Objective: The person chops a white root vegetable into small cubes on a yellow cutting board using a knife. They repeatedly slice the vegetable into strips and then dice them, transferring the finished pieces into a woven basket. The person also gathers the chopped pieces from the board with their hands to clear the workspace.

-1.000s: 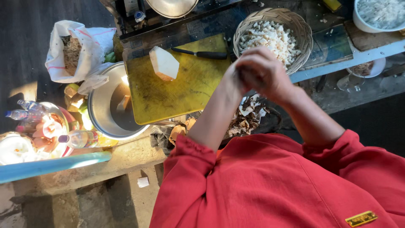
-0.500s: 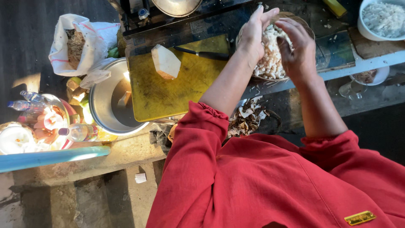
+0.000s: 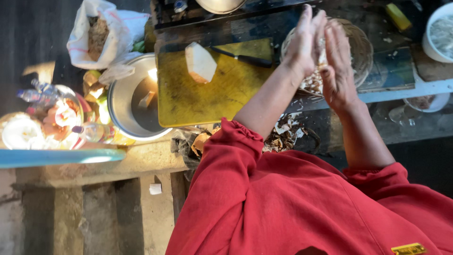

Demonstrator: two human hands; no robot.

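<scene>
My left hand (image 3: 304, 42) and my right hand (image 3: 337, 66) are raised over a round woven basket (image 3: 363, 47). Their palms are flat and face each other closely, with the fingers stretched out. White shredded pieces (image 3: 314, 82) fill the basket, and some show between the palms; I cannot tell whether they are held. Both sleeves are red. Left of the hands lies a yellow cutting board (image 3: 207, 99). On it are a peeled white chunk (image 3: 200, 62) and a dark-handled knife (image 3: 245, 59).
A metal pot (image 3: 125, 104) sits left of the board, with a white bag (image 3: 101, 33) of brown scraps behind it. Brown peelings (image 3: 283, 134) lie under my left forearm. A white bowl (image 3: 436, 35) stands at the far right and a small dish (image 3: 424, 101) below it.
Both hands moved from near my body out to the basket, dipped into the shreds, and now stand flat, palm to palm, above it.
</scene>
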